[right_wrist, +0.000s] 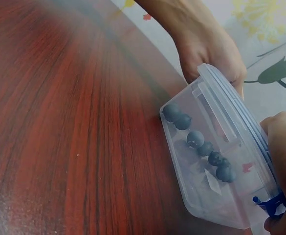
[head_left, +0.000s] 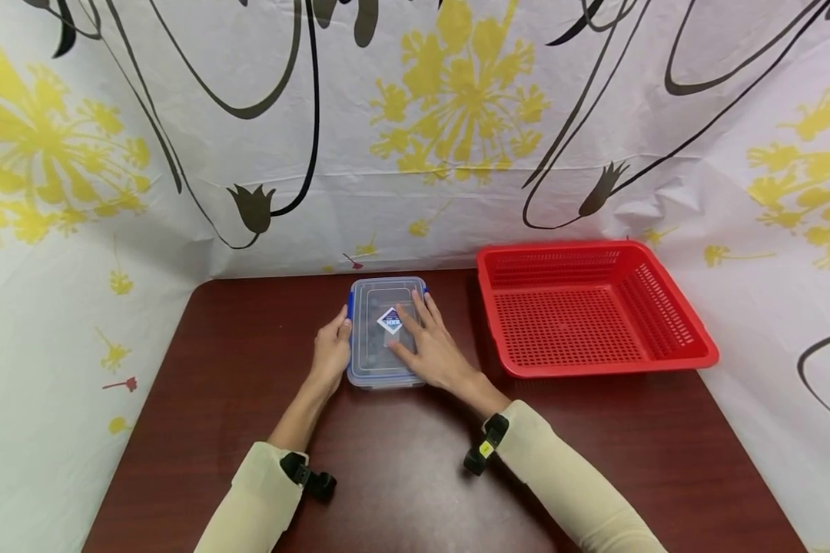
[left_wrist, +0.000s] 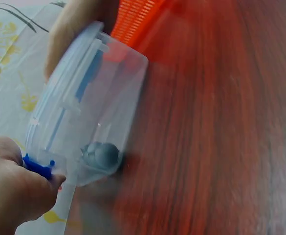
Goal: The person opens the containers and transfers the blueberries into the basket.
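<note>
One clear rectangular plastic box (left_wrist: 111,110) sits flat on our glossy red-brown table (head_left: 387,461). We note the left hand (head_left: 330,350) pinching its blue plastic side latch (left_wrist: 36,167) and the right hand (head_left: 434,349) spread wide over the translucent lid (head_left: 373,349), presumably bracing the box from both sides.

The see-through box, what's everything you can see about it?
The rectangular box looks like clear plastic, with blue side clips and a diamond-shaped sticker on its lid. Dark balls show inside. It sits lid-up on the reddish-brown table, left of the red basket. The left hand grips its left side; the right hand rests on top.
</note>
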A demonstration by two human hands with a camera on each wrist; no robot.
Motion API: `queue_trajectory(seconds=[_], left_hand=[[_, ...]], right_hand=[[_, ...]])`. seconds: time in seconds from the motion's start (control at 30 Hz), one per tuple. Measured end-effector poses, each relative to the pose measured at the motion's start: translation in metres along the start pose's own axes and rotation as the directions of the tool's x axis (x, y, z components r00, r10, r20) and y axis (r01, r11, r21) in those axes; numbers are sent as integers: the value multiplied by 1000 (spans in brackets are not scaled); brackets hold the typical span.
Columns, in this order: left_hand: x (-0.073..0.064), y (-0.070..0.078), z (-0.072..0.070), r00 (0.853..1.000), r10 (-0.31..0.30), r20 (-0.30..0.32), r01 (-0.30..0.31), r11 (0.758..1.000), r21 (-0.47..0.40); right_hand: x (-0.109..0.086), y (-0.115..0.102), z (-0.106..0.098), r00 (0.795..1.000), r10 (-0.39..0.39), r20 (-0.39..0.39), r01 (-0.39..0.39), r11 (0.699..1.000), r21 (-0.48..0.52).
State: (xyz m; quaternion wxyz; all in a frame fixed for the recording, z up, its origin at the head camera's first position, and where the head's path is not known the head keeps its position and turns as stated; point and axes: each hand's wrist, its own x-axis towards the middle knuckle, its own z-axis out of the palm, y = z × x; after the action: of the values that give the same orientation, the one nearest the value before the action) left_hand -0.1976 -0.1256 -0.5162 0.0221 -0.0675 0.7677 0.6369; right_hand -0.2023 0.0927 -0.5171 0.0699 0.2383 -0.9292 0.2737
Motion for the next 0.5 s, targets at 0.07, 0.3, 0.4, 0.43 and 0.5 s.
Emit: queue_trajectory(seconds=[0.07,0.3,0.4,0.43,0.5], left_hand=[[-1,2,1,1000,-25,-8,25,999,-29],[-4,9,7,995,-74,-68,69,995,-72],[-4,10,8,993,-76,-87,70,995,-65],[-4,11,8,993,-76,-92,70,996,-61],[-3,11,9,992,-80,-101,74,996,-54]], right_hand=[[0,-1,0,1000,2,2,-2,1000,0],[1,-2,-1,1000,9,13,-9,1000,-8],[1,-2,0,1000,12,19,-12,1000,-6],[1,-2,0,1000,13,21,-13,1000,-9],[1,-2,0,1000,14,22,-14,1000,-13]])
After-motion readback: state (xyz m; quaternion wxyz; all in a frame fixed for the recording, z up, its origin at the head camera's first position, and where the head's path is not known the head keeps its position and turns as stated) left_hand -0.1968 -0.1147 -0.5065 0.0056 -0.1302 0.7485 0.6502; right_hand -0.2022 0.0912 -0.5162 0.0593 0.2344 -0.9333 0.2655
